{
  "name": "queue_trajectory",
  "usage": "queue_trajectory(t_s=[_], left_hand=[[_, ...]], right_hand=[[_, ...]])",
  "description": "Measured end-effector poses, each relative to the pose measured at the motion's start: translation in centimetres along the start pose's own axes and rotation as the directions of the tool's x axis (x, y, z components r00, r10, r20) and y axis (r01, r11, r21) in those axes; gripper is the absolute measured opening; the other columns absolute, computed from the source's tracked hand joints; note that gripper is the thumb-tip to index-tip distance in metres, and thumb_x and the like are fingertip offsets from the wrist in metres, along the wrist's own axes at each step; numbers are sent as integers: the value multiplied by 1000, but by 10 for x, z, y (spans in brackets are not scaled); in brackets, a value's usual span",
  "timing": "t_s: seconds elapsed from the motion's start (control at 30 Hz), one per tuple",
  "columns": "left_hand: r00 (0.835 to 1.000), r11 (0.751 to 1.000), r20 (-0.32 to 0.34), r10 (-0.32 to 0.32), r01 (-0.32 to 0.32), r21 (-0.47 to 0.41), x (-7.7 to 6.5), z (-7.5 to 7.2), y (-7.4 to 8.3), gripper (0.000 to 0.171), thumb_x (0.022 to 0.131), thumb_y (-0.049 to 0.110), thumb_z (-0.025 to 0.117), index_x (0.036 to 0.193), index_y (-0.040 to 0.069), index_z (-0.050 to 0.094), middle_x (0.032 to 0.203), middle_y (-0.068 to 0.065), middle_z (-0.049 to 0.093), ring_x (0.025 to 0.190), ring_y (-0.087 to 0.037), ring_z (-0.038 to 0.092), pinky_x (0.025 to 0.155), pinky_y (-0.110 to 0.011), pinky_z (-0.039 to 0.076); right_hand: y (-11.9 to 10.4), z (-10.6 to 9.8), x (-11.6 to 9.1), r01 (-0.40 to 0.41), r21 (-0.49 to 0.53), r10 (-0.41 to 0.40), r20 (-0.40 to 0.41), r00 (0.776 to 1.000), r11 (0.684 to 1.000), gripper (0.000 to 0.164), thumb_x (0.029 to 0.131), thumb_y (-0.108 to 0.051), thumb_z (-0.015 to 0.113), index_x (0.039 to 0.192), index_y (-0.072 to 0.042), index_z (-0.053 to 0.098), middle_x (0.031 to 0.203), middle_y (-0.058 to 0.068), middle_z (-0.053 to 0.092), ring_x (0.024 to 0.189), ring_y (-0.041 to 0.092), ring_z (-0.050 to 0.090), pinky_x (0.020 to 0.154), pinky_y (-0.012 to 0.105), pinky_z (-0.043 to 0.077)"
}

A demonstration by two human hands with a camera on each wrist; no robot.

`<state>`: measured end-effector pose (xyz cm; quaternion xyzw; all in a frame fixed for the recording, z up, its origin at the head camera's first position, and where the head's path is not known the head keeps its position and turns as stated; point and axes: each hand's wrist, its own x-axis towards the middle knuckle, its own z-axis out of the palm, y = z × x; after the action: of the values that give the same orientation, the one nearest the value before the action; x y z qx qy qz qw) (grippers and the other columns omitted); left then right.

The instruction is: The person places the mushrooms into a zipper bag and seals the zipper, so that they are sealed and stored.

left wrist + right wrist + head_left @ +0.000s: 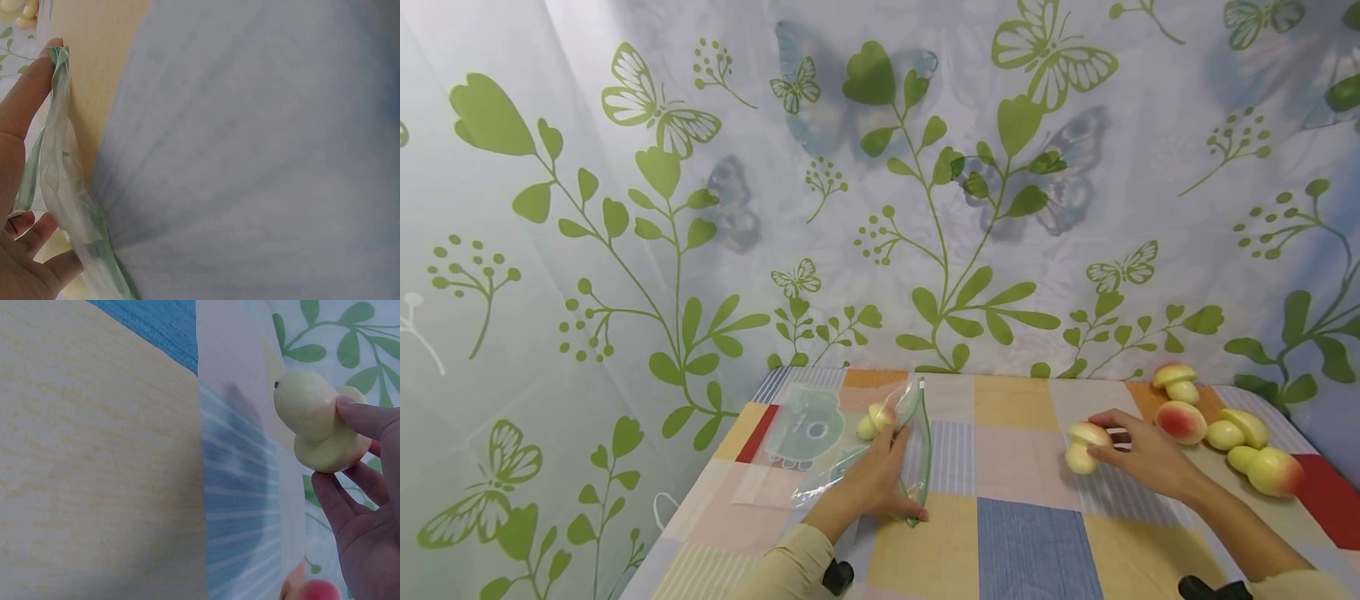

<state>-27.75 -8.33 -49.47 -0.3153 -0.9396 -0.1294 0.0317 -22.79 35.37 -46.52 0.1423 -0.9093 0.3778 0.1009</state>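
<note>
My right hand (1150, 454) holds a pale yellow toy mushroom (1084, 447) above the table; in the right wrist view thumb and fingertips grip this mushroom (312, 412) around its cap. At the left, my left hand (872, 479) spreads thumb and fingers at the mouth of a clear zip bag (922, 425) with a green closure. In the left wrist view the thumb reaches the end of the green bag edge (59, 56), the other fingers pressing lower down. Another mushroom (872, 422) with a reddish patch shows through the plastic, beside the left fingertips.
Several more toy mushrooms (1180, 421) lie at the right of the table, beyond my right hand. A pale green printed figure (805, 425) shows on the bag's left part. Patchwork cloth (1030, 542) covers the table, and a leaf-print curtain (850, 233) hangs behind it.
</note>
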Motion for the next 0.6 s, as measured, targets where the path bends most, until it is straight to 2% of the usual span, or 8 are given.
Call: queue_trajectory(t_s=[0.37, 0.6], left_hand=[[1000, 1000, -3, 5, -5, 2, 1, 0, -1, 143, 62, 72, 88, 162, -4, 20, 163, -28, 21, 145, -39, 36, 112, -42, 39], [1000, 1000, 9, -4, 4, -12, 2, 0, 0, 142, 62, 70, 90, 162, -3, 20, 160, -26, 26, 143, -37, 39, 111, -42, 40]], right_hand=[[-8, 10, 10, 19, 23, -19, -1, 1000, 1000, 42, 92, -19, 81, 125, 0, 64, 117, 16, 70, 101, 39, 70, 73, 27, 57], [-13, 22, 22, 35, 29, -35, 10, 999, 999, 44, 92, -21, 81, 126, 0, 64, 117, 15, 69, 102, 38, 69, 73, 28, 57]])
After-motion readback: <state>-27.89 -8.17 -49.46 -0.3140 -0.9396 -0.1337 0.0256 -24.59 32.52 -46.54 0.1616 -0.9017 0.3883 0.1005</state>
